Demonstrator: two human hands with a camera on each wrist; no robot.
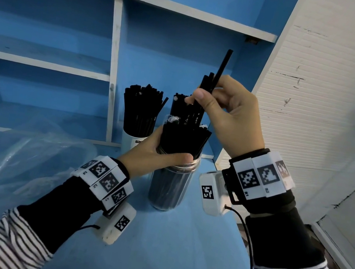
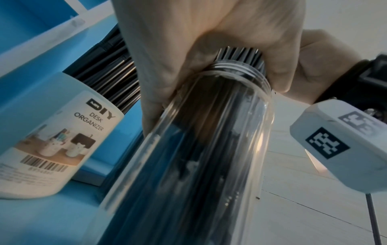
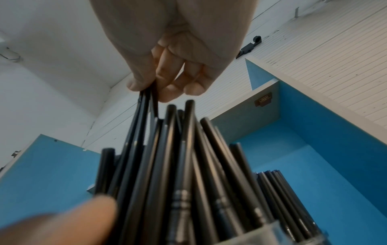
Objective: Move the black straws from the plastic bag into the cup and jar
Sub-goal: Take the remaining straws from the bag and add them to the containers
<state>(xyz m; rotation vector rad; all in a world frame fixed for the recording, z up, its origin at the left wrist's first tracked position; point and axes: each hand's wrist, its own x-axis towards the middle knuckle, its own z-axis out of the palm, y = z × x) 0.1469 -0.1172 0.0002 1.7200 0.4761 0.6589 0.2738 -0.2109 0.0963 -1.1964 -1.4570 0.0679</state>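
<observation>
Your left hand (image 1: 157, 154) grips the clear glass jar's (image 1: 171, 187) mouth, bunching its straws; your right hand (image 1: 226, 112) pinches a few thin black plastic straws (image 1: 203, 96) above that jar, aligned to slot in.

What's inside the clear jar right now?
The clear jar is packed with black straws standing upright, tops fanning above the rim. The left hand wraps the straws at the mouth, hiding that part. The jar's bottom is too dark to tell.

Clear jar (image 1: 171, 187) & white cup (image 1: 132, 142) upright, w/ black straws (image 1: 141, 110).
</observation>
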